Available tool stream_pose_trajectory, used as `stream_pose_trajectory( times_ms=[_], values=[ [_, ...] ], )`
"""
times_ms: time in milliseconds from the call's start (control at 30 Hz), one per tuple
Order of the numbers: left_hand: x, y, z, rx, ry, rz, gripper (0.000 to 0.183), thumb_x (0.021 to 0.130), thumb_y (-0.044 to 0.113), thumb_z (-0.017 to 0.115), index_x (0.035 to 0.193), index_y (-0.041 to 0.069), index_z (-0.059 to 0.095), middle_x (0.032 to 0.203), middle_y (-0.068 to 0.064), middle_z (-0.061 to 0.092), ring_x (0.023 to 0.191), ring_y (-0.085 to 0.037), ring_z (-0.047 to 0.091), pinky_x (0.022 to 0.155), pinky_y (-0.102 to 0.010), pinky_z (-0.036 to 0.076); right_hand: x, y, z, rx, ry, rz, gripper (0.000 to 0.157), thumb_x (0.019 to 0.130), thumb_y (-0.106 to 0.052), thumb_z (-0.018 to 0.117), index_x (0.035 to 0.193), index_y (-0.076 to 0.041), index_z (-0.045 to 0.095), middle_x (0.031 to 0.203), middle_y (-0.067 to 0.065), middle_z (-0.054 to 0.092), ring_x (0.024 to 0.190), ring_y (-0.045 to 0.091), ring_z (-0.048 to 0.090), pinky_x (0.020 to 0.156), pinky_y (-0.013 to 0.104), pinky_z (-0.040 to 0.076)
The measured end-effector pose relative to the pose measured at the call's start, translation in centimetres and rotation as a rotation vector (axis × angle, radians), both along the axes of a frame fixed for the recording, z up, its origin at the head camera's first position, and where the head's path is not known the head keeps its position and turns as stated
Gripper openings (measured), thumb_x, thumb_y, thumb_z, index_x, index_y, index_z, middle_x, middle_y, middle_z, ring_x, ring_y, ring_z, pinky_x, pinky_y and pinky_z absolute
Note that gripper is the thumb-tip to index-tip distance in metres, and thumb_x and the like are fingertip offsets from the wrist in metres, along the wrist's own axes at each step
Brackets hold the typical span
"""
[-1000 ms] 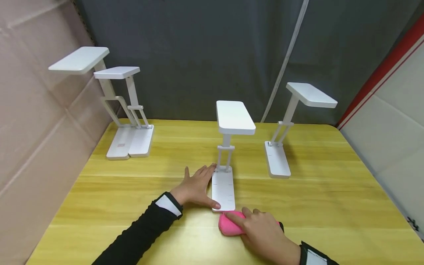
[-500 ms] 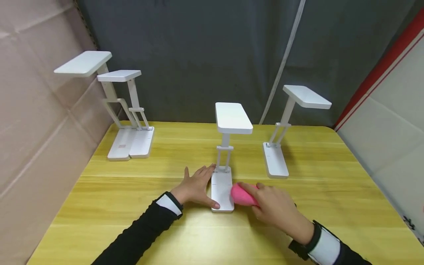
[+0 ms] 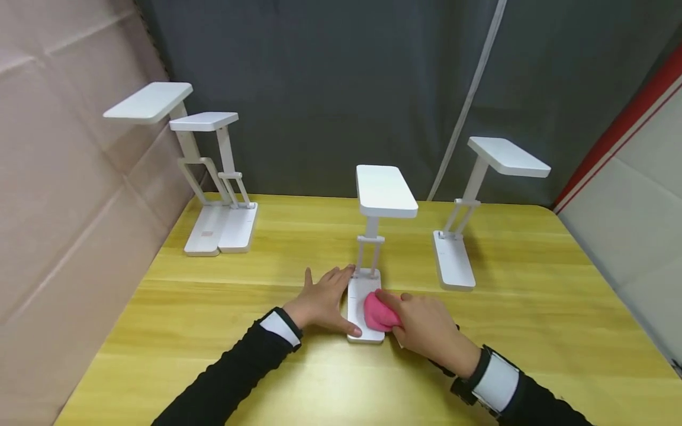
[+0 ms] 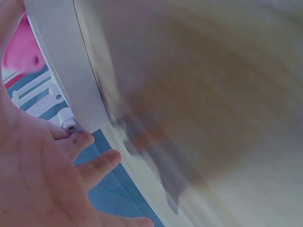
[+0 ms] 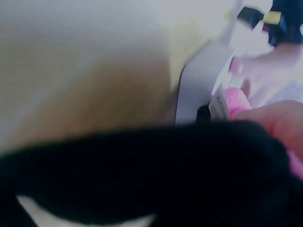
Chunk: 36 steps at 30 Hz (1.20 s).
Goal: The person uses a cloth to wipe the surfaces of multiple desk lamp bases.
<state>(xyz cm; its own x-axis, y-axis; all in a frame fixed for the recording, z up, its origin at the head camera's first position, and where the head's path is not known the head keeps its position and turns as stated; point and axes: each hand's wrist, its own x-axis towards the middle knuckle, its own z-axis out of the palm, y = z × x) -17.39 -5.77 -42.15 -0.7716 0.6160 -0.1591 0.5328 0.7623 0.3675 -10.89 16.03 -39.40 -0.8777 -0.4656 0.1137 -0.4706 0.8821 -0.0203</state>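
A white folding desk lamp (image 3: 385,192) stands on the table in the middle of the head view. My left hand (image 3: 322,300) spreads along the left side of its base, thumb over the front corner and fingertips near the hinge; the left wrist view has these fingers (image 4: 97,168) extended beside the base (image 4: 71,61). With my right hand (image 3: 433,331) I grip a bunched pink cloth (image 3: 379,312) and press it on top of the base. In the right wrist view a white label (image 5: 218,105) sticks out by the cloth; a dark blurred shape covers much of that view.
Two similar white lamps (image 3: 148,103) (image 3: 205,122) stand side by side at the back left. Another white lamp (image 3: 508,157) is at the right rear. The wooden table (image 3: 298,242) ends against a dark grey curtain (image 3: 319,100), with light panels at both sides.
My right hand has carried the pink cloth from the base's front edge, past its right side, onto its top. My left hand keeps its place on the lamp. The head view shifts slightly.
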Motion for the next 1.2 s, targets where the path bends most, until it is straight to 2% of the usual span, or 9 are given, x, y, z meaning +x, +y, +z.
stream_pose_trajectory(
  times_ms=[267, 367, 467, 533, 633, 733, 833, 967, 1200],
  values=[
    [0.0, -0.3, 0.3, 0.014, -0.017, 0.009, 0.126, 0.053, 0.078, 0.064, 0.144, 0.018, 0.001, 0.15, 0.001, 0.011, 0.135, -0.022, 0.012, 0.095, -0.07, -0.004, 3.4, 0.4, 0.8, -0.028, -0.108, 0.093, 0.061, 0.065, -0.023, 0.069, 0.123, -0.027, 0.052, 0.077, 0.0, 0.058, 0.047, 0.008, 0.039, 0.038, 0.027, 0.03],
    [0.0, -0.4, 0.4, 0.018, -0.023, 0.016, 0.126, 0.053, 0.077, 0.065, 0.144, 0.018, 0.001, 0.149, 0.001, 0.011, 0.134, -0.022, 0.012, 0.095, -0.07, -0.004, 3.5, 0.6, 1.7, -0.053, -0.198, 0.14, 0.06, 0.066, -0.021, 0.069, 0.123, -0.029, 0.051, 0.081, -0.002, 0.059, 0.053, 0.007, 0.042, 0.043, 0.028, 0.034],
    [-0.1, -0.4, 0.4, 0.021, -0.027, 0.011, 0.126, 0.052, 0.077, 0.065, 0.144, 0.017, 0.001, 0.15, 0.0, 0.01, 0.134, -0.022, 0.012, 0.095, -0.07, -0.004, 2.6, 0.7, 2.9, -0.077, -0.257, 0.144, 0.061, 0.068, -0.021, 0.068, 0.125, -0.03, 0.049, 0.086, -0.003, 0.058, 0.059, 0.006, 0.044, 0.047, 0.027, 0.037],
    [-0.1, -0.4, 0.3, 0.032, -0.026, 0.009, 0.126, 0.052, 0.076, 0.065, 0.144, 0.017, 0.002, 0.15, 0.0, 0.011, 0.134, -0.022, 0.013, 0.095, -0.07, -0.004, 1.4, 0.4, 3.6, -0.084, -0.216, 0.125, 0.061, 0.069, -0.022, 0.068, 0.127, -0.029, 0.047, 0.086, -0.002, 0.057, 0.059, 0.007, 0.045, 0.048, 0.026, 0.037],
    [-0.1, -0.3, 0.2, 0.052, -0.023, 0.008, 0.125, 0.052, 0.075, 0.067, 0.144, 0.018, 0.004, 0.149, 0.001, 0.014, 0.134, -0.023, 0.015, 0.094, -0.071, -0.003, -0.5, -0.5, 3.9, -0.054, -0.038, 0.106, 0.062, 0.072, -0.023, 0.065, 0.13, -0.026, 0.043, 0.084, 0.003, 0.057, 0.054, 0.01, 0.045, 0.044, 0.025, 0.036],
    [0.1, -0.1, 0.0, 0.066, -0.032, 0.009, 0.123, 0.053, 0.074, 0.067, 0.144, 0.02, 0.005, 0.148, 0.002, 0.017, 0.134, -0.024, 0.016, 0.094, -0.072, -0.002, -1.8, -1.6, 2.7, 0.046, 0.167, 0.112, 0.062, 0.075, -0.024, 0.064, 0.132, -0.023, 0.04, 0.083, 0.01, 0.058, 0.048, 0.015, 0.043, 0.038, 0.024, 0.032],
    [0.2, 0.2, -0.2, 0.062, -0.038, 0.002, 0.121, 0.054, 0.074, 0.066, 0.144, 0.021, 0.005, 0.149, 0.003, 0.016, 0.134, -0.024, 0.015, 0.094, -0.072, -0.002, -1.9, -2.4, 0.6, 0.157, 0.292, 0.105, 0.061, 0.077, -0.02, 0.062, 0.133, -0.018, 0.038, 0.085, 0.015, 0.058, 0.046, 0.02, 0.042, 0.035, 0.025, 0.032],
    [0.0, 0.3, -0.2, 0.037, -0.021, -0.011, 0.122, 0.055, 0.076, 0.064, 0.144, 0.019, 0.003, 0.15, 0.003, 0.011, 0.134, -0.023, 0.014, 0.094, -0.071, -0.003, -1.1, -2.7, -1.2, 0.22, 0.334, 0.095, 0.059, 0.077, -0.014, 0.057, 0.133, -0.012, 0.039, 0.079, 0.016, 0.057, 0.045, 0.019, 0.037, 0.035, 0.026, 0.031],
    [-0.4, -0.1, 0.0, 0.029, -0.011, 0.0, 0.125, 0.053, 0.075, 0.067, 0.144, 0.017, 0.003, 0.15, 0.003, 0.011, 0.134, -0.022, 0.014, 0.094, -0.071, -0.002, 0.9, -2.7, -0.9, 0.145, 0.249, 0.136, 0.062, 0.074, -0.022, 0.064, 0.131, -0.015, 0.042, 0.079, 0.013, 0.059, 0.044, 0.016, 0.037, 0.035, 0.026, 0.033]
  ],
)
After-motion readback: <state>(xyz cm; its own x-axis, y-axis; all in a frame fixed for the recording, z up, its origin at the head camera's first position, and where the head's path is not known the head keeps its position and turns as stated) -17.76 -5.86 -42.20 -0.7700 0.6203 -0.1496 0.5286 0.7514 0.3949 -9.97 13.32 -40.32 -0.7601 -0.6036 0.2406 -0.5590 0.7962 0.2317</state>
